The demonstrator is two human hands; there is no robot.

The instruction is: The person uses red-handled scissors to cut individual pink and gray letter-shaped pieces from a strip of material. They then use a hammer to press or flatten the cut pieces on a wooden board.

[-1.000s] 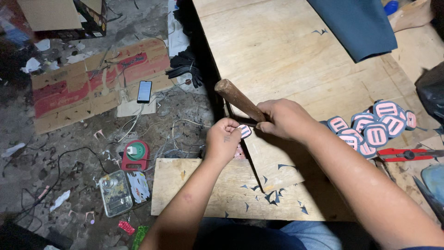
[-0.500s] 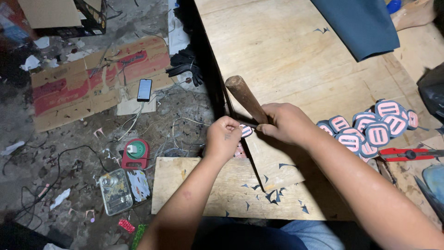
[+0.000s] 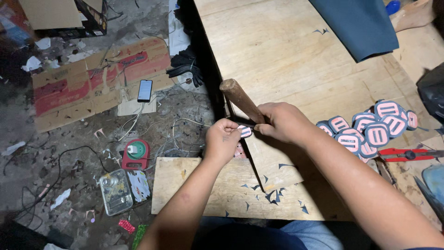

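Two bare hands work a small pink-and-white round patch with a wooden-handled tool at the edge of a plywood table.

The left hand (image 3: 223, 139) pinches the small pink-and-white round patch (image 3: 244, 131) between closed fingertips. Just right of it, the right hand (image 3: 280, 121) is clenched around the brown wooden tool handle (image 3: 241, 100), which slants up and left from the fist. Farther right on the pale plywood table (image 3: 286, 55) lies a pile of similar round pink patches with dark blue edges (image 3: 370, 129), red-handled pliers (image 3: 407, 154) below it.

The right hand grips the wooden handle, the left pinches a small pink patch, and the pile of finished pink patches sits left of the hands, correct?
Not quite. In the head view the pile of round pink-and-blue patches lies to the right of the hands, near the red-handled tool. The rest holds.
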